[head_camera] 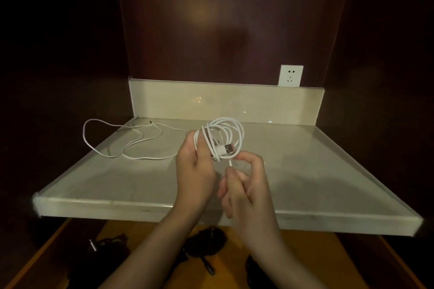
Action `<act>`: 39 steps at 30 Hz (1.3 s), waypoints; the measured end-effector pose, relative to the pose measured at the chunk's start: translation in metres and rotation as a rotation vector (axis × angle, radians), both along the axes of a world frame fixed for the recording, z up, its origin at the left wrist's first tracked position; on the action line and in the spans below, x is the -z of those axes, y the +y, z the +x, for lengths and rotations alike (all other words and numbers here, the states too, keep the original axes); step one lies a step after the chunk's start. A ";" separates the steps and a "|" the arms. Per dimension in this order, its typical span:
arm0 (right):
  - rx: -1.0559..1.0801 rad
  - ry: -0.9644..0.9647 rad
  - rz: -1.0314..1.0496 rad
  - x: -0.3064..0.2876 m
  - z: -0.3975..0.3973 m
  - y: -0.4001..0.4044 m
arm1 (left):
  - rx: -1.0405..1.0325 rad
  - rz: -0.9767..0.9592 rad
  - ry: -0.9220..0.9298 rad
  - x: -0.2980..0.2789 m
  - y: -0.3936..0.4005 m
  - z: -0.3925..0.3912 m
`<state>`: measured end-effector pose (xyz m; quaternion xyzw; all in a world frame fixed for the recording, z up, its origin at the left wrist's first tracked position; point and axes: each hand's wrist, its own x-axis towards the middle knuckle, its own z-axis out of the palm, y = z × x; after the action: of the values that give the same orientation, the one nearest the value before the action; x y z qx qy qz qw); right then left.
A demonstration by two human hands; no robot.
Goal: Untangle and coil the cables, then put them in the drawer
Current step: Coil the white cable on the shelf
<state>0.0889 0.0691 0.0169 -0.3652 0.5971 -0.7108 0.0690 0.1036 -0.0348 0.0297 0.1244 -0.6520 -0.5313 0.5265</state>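
Note:
A white USB cable [237, 132] is wound into a coil above the pale countertop [117, 180]. My left hand [195, 171] grips the coil on its left side. My right hand [249, 183] pinches the cable's loose end just below the coil, beside the USB plug [228, 148] that sticks out of it. A second white cable [131, 145] lies loose and uncoiled on the counter's left part, one loop hanging over the left edge. Below the counter an open wooden drawer [305, 253] holds dark coiled cables [206, 244].
A white wall socket [290, 76] sits on the dark wooden back wall above the counter's low backsplash. Dark wood panels close in on both sides. More black cables [108, 248] lie in the drawer's left part.

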 end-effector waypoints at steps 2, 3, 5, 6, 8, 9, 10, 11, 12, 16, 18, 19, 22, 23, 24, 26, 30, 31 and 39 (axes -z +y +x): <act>-0.085 -0.107 -0.052 -0.007 0.000 0.006 | -0.086 -0.067 0.019 0.006 -0.002 -0.001; -0.114 -0.135 -0.063 -0.009 -0.002 0.007 | -0.116 -0.081 0.033 0.007 -0.001 -0.001; -0.150 -0.155 -0.084 -0.010 -0.003 0.009 | -0.141 -0.074 0.062 0.006 0.002 -0.002; -0.165 -0.148 -0.093 -0.009 -0.002 0.009 | -0.149 -0.056 0.078 0.006 0.005 -0.002; -0.195 -0.112 -0.093 -0.006 0.000 0.009 | -0.152 -0.010 0.106 0.005 0.007 -0.004; -0.210 -0.101 -0.086 -0.006 0.001 0.009 | -0.155 0.003 0.110 0.006 0.007 -0.004; -0.231 -0.102 -0.073 -0.005 0.000 0.010 | -0.168 0.000 0.105 0.006 0.007 -0.003; -0.264 -0.104 -0.055 -0.004 -0.003 0.012 | -0.183 -0.014 0.098 0.005 0.006 -0.002; -0.304 -0.106 -0.034 -0.003 -0.006 0.014 | -0.193 -0.026 0.089 0.005 0.004 -0.001; -0.428 -0.049 0.017 0.002 -0.011 0.023 | -0.190 -0.048 0.058 0.000 0.000 0.003; -0.434 0.014 0.006 0.001 -0.012 0.024 | -0.211 -0.120 0.042 -0.001 -0.003 0.004; -0.431 0.045 -0.017 0.001 -0.012 0.024 | -0.222 -0.158 0.029 0.000 -0.004 0.005; -0.381 0.094 -0.068 -0.003 -0.014 0.023 | -0.227 -0.245 -0.024 0.004 -0.007 0.004; -0.360 0.102 -0.078 -0.003 -0.014 0.022 | -0.221 -0.257 -0.047 0.006 -0.008 0.003; -0.354 0.107 -0.088 -0.004 -0.014 0.021 | -0.212 -0.264 -0.068 0.006 -0.009 0.003; -0.345 0.118 -0.091 -0.006 -0.012 0.019 | -0.211 -0.299 -0.108 0.005 -0.009 0.004; -0.191 0.059 -0.115 -0.011 -0.013 0.016 | -0.196 -0.522 -0.124 0.001 -0.006 0.010; -0.149 0.051 -0.113 -0.012 -0.014 0.015 | -0.196 -0.579 -0.126 0.001 -0.005 0.012; 0.072 -0.006 -0.128 -0.011 -0.014 0.005 | -0.239 -0.662 -0.038 0.007 -0.001 0.016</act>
<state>0.0751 0.0744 0.0282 -0.3450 0.5631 -0.7506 0.0215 0.1196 -0.0360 0.0225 0.0324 -0.7794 -0.2235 0.5845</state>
